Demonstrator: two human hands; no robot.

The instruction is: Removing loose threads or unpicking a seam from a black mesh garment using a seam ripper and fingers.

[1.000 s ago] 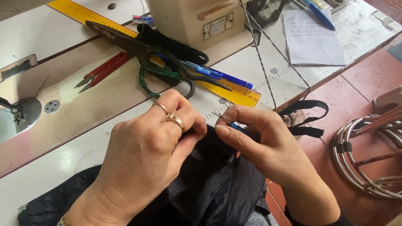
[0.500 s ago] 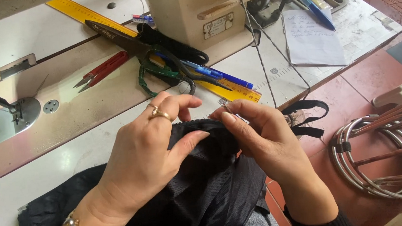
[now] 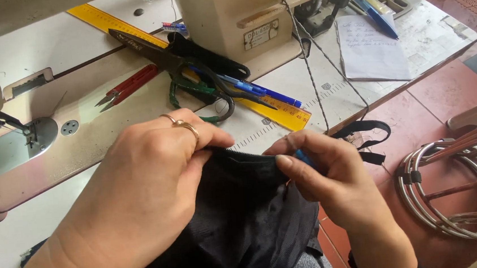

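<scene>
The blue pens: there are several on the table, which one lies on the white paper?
The blue pen at the far right lies across the top of the white paper. The other blue pen lies on the yellow ruler, beside the large scissors.

Black cloth (image 3: 246, 230): matt woven fabric, fine ribbed texture. Worktop (image 3: 302, 83): smooth, pale, worn laminate. Ruler (image 3: 273, 111): glossy yellow plastic. Scissors (image 3: 152, 50): dark dull metal. Needle plate (image 3: 13, 149): brushed metal. Paper sheet (image 3: 371, 52) at right edge: matt.

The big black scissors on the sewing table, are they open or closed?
Closed. The scissors lie flat with both blades together in a single dark point, across the yellow ruler.
</scene>
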